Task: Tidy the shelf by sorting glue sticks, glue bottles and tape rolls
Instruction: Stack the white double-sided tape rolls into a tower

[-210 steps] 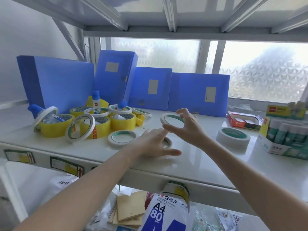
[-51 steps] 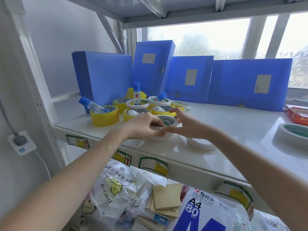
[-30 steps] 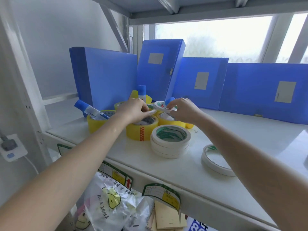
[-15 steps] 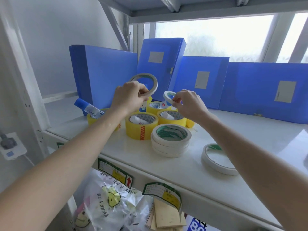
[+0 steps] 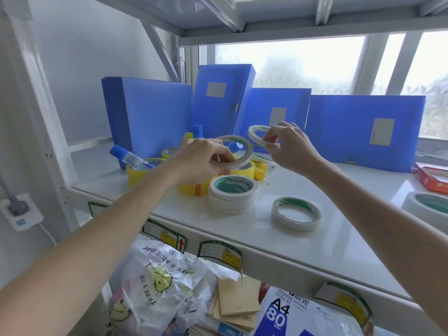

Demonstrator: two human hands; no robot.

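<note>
My left hand has dropped, pinching its thin white tape ring above the stacked white tape rolls; my right hand lifted, pinching another narrow white ring.

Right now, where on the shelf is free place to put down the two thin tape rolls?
Bare shelf lies between the single white roll and the blue folders; more runs along the front edge. The stack of white rolls could take them too. It is crowded at the left: yellow rolls and glue bottles.
</note>
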